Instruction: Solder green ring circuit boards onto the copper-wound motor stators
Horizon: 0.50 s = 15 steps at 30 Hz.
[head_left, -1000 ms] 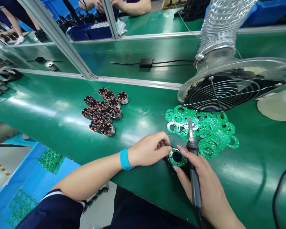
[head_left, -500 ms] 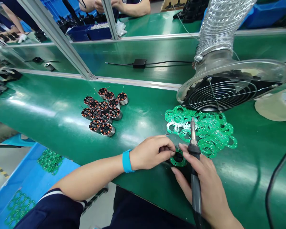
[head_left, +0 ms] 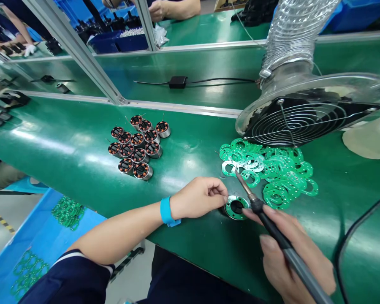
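Note:
A motor part with a green ring board (head_left: 236, 207) on top stands on the bench near the front edge. My left hand (head_left: 202, 196), with a blue band at the wrist, is at its left side, thumb and fingers pinched; what lies between them is too small to make out. My right hand (head_left: 291, 253) holds a soldering iron (head_left: 281, 236), its metal tip pointing up and left above the board. One right fingertip reaches the ring's right edge. Behind lies a pile of loose green ring boards (head_left: 272, 169).
Several metal-cased coils (head_left: 137, 143) stand grouped at centre left. A fan with a wire guard (head_left: 294, 122) and duct hangs over the boards. The iron's black cable (head_left: 345, 245) curves at right. A blue bin (head_left: 91, 223) sits lower left. Across the frame (head_left: 190, 108), people's hands work.
My right hand has shifted right and the iron has tilted from upright to slanting left. My left hand has drawn slightly left, and the ring board shows more fully.

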Tool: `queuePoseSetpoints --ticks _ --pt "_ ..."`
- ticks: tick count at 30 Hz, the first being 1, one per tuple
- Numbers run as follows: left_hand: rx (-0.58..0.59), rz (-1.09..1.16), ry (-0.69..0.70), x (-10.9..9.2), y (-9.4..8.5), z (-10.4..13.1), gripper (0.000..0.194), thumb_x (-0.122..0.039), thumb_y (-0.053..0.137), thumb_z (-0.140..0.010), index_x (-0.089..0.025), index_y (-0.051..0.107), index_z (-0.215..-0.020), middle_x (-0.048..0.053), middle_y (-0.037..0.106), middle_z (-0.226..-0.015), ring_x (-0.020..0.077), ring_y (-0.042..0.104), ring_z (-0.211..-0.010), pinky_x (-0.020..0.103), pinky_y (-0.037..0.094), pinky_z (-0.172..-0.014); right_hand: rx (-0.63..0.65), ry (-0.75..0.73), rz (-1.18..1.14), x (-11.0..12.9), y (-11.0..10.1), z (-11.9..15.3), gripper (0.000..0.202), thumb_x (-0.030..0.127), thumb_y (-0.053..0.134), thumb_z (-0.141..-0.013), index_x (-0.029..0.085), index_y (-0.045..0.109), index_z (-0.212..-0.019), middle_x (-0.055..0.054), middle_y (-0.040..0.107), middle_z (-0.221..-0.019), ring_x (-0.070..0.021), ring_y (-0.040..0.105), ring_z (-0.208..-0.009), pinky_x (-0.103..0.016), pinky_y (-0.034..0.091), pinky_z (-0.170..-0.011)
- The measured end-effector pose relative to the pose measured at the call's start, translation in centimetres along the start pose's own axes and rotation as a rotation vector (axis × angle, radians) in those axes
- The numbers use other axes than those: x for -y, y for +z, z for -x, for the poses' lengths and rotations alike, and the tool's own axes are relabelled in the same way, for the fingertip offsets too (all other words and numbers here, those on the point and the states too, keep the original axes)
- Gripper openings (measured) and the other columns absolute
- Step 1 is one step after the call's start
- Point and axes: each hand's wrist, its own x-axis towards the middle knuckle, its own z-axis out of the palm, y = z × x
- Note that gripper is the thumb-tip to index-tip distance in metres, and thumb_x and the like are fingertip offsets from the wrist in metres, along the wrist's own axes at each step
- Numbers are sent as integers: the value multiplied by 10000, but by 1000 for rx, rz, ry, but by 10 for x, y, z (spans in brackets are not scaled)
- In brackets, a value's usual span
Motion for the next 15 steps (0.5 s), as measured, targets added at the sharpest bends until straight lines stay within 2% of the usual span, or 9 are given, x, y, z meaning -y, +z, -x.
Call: queuePoseSetpoints --ticks 3,6,10,15 --pt "-16 -47 2 2 0 -1 137 -55 597 -774 -154 558 -688 -74 511 -576 67 445 -554 201 372 -557 -91 125 -108 1 -8 8 230 255 563 -940 195 646 -1147 -60 704 -769 -208 664 -648 -374 542 -607" --pt "-22 -79 17 5 -1 0 123 -72 587 -782 -162 550 -706 -73 514 -595 70 448 -564 205 362 -550 -87 72 -212 0 -14 9 160 293 554 -945 201 670 -1005 -24 609 -649 -156 568 -516 -321 453 -477" --pt "-24 -133 41 7 -1 0 111 -78 558 -781 -170 539 -720 -72 511 -605 74 443 -564 213 352 -547 -44 47 -228 0 -16 7 143 212 546 -930 185 673 -991 -28 606 -692 -148 563 -546 -313 418 -491" --pt "-36 -185 53 5 0 2 114 -87 537 -776 -180 516 -715 -72 496 -605 79 445 -564 216 338 -539 -21 27 -206 -2 -20 10 139 240 555 -934 200 671 -999 -19 615 -668 -147 560 -526 -308 427 -483"
